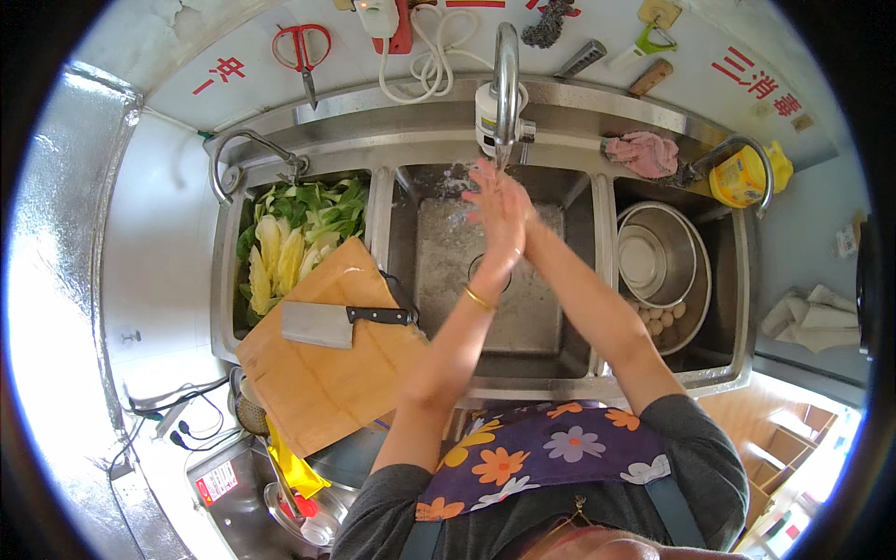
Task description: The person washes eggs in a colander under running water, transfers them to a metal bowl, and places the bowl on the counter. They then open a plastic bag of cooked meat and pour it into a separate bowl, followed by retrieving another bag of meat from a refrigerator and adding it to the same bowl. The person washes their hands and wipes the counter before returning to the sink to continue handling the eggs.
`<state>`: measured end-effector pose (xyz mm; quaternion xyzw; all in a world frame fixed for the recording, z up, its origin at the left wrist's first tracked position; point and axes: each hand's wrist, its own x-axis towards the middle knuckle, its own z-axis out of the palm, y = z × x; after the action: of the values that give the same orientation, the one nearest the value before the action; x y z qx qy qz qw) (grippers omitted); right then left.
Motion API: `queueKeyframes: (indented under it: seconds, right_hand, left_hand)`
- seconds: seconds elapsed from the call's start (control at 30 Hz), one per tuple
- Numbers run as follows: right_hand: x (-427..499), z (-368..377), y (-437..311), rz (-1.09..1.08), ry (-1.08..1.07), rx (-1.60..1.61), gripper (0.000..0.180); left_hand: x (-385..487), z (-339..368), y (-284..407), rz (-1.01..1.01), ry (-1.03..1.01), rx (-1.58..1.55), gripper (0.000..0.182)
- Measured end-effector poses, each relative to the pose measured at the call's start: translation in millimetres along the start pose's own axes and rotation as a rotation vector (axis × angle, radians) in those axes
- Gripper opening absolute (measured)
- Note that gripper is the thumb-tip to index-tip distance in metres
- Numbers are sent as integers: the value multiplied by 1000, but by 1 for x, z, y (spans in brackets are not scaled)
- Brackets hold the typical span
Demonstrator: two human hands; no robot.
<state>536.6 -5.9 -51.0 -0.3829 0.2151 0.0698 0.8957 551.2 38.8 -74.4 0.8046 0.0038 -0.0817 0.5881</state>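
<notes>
Under the metal faucet (505, 91), my left hand (493, 210) and my right hand (521, 203) are pressed palm to palm, with water running onto them. They are above the middle basin of the steel sink (490, 315). Neither shows an object in it, though the inner sides are hidden. A gold bangle circles the wrist of the arm on the picture's left. Left of the hands, a cleaver (318, 325) lies on a wooden cutting board (329, 392), which spans the sink's edge. Leafy greens and cabbage leaves (280, 252) fill the left basin.
The right basin holds steel bowls (658, 255) and eggs (658, 318). A pink cloth (642, 154) and a yellow container (745, 175) sit on the back ledge. Red-handled scissors (302, 63) hang on the wall. Two more faucets arch over the side basins.
</notes>
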Motion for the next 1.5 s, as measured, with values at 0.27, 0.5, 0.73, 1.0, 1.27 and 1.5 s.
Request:
queueKeyframes:
  seconds: [0.27, 0.5, 0.73, 1.0, 1.27, 1.5]
  right_hand:
    - [66, -82, -28, -492, 369, -662, 35]
    - [77, -87, -50, -195, 306, -519, 15]
    - [22, -46, -79, -61, 232, -270, 11]
    - [-191, -84, -170, -587, -237, -351, 13]
    - [-323, -293, -113, -516, 618, -949, 34]
    - [-465, -310, -170, -956, 235, -519, 29]
  left_hand:
    - [-13, -35, -3, -358, -330, -695, 34]
    - [-19, -47, 16, -268, -332, -687, 25]
    - [-20, -57, 30, 226, -289, 164, 21]
    - [-62, -90, 124, 615, -447, 293, 11]
    - [-143, -1, 30, 415, -577, 1418, 54]
    - [-199, 101, 163, 837, -814, 528, 39]
